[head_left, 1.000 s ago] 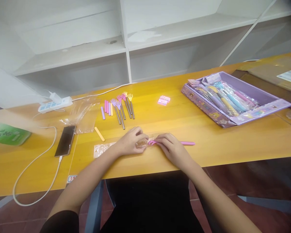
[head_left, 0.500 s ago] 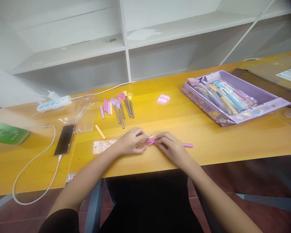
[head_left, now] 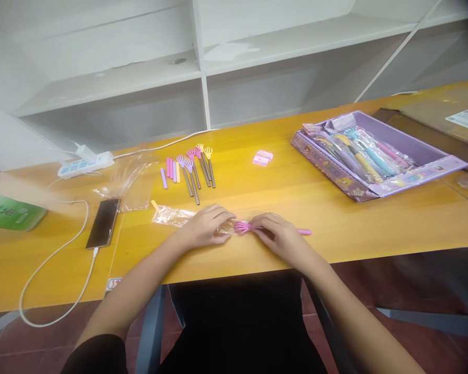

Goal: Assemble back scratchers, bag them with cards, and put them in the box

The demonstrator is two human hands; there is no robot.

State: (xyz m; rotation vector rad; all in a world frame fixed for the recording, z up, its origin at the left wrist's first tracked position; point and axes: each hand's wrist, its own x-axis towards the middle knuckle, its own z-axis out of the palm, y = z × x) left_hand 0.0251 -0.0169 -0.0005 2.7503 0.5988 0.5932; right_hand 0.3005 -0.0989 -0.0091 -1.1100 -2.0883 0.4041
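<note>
My left hand point(head_left: 208, 226) is closed on a clear plastic bag point(head_left: 171, 215), whose far end lies flat to the left over a yellow handle piece point(head_left: 155, 204). In my right hand point(head_left: 280, 236) is a pink back scratcher point(head_left: 242, 227), pinched just behind its claw-shaped head. Its pink handle end pokes out to the right of the hand. The claw sits at the mouth end of the bag, between my two hands; whether it is inside the film I cannot tell. Further back lie several back scratcher heads on metal rods point(head_left: 195, 171), with several coloured handle pieces point(head_left: 171, 170) beside them.
A purple display box point(head_left: 331, 174) with several bagged back scratchers stands at the right, before a cardboard box point(head_left: 432, 117). Pink cards point(head_left: 262, 158) lie mid-table. To the left are a phone point(head_left: 103, 223) on a cable, a power strip point(head_left: 86, 165) and loose clear film point(head_left: 134, 182).
My left hand has drawn slightly left with the bag, whose far end now covers part of the yellow handle piece. The pink claw shows more fully between my hands.
</note>
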